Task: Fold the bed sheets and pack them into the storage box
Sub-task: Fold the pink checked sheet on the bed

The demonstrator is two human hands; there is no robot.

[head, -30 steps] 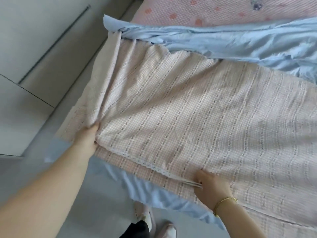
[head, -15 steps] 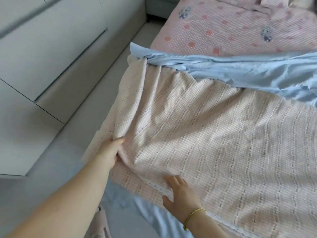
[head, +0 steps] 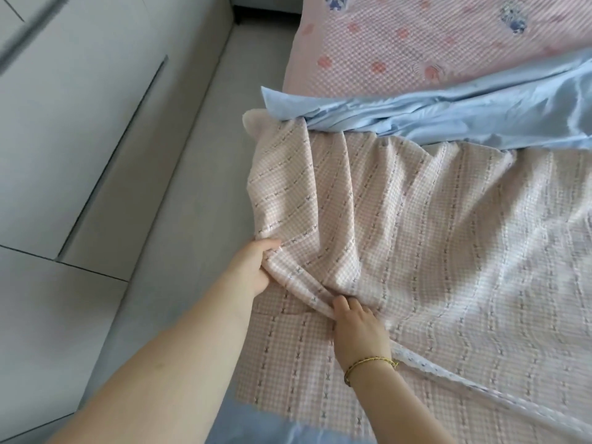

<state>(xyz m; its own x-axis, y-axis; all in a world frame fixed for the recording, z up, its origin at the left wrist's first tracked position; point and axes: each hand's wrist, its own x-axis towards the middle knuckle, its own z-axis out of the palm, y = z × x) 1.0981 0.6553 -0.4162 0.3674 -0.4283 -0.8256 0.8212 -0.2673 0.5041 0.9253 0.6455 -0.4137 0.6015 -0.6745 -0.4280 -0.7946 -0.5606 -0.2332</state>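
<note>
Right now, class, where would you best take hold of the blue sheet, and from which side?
Pinch the blue sheet by its free corner, coming from the floor side: it juts out past the checked sheet, while the rest lies bunched.

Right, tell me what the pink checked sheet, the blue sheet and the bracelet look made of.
Pink checked sheet: matte woven cloth, likely cotton; puckered stripes, soft creases, lace edge. Blue sheet: smoother, thinner fabric with slight sheen, perhaps satin or a synthetic; sharp folds. Bracelet: gold-coloured, possibly metal; too small to confirm.
</note>
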